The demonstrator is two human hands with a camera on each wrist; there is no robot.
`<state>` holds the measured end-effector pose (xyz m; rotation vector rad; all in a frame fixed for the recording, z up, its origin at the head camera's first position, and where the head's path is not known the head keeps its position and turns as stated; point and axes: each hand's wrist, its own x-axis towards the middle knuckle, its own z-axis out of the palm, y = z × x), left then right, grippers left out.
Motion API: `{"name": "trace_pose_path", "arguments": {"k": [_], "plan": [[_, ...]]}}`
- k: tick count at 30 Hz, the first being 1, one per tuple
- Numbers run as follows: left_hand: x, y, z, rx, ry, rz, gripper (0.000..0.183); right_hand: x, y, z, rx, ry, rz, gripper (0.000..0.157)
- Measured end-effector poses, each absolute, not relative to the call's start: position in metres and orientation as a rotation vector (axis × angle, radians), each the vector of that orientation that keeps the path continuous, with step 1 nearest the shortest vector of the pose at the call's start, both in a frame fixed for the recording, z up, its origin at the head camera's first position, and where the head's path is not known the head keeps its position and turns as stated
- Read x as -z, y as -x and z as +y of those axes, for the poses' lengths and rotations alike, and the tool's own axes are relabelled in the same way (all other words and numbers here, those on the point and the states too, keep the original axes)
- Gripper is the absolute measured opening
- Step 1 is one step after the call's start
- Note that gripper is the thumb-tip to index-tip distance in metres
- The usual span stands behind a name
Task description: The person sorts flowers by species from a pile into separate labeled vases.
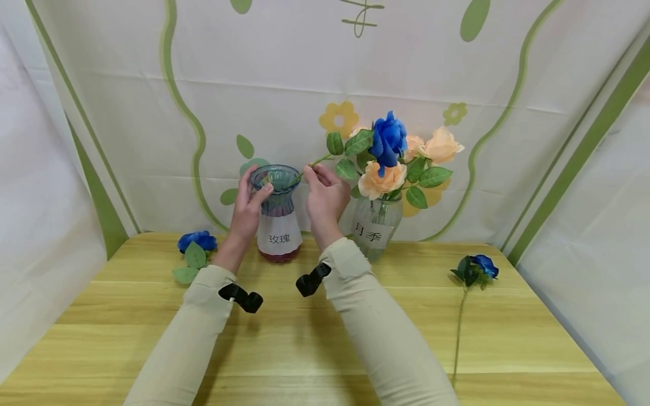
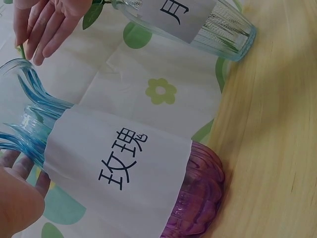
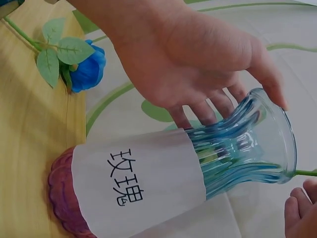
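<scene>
My left hand (image 1: 247, 207) holds the flared neck of a blue-to-purple glass vase (image 1: 280, 254), which stands upright with a white paper label (image 2: 124, 163) reading 玫瑰. Between the thumb and fingers of my right hand (image 1: 327, 198) is the green stem of a blue artificial rose (image 1: 389, 138). This stem slants down to the left, its lower end inside the vase's mouth (image 3: 290, 144). The bloom leans out to the right, in front of peach flowers (image 1: 383, 181) in a clear glass vase (image 1: 378, 248) labelled 月季.
Another blue rose (image 1: 197, 241) lies at the table's left, beside my left forearm. On the right side lies one more blue rose (image 1: 484, 265), its long stem towards the front. A white printed cloth (image 1: 284, 56) hangs close behind both vases.
</scene>
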<state>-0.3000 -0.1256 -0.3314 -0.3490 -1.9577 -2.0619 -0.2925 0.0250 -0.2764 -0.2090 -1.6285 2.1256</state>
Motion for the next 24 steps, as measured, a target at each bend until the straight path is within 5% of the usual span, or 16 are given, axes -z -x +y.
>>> {"name": "trace_pose_path", "arguments": {"k": [14, 24], "plan": [[0.332, 0.3, -0.126, 2.063, 0.361, -1.955, 0.075, 0.3, 0.287, 0.016, -2.222, 0.225, -1.661, 0.025], [0.332, 0.298, -0.127, 2.065, 0.33, -1.973, 0.074, 0.336, 0.272, 0.052, -2.343, 0.132, -1.765, 0.034]]}}
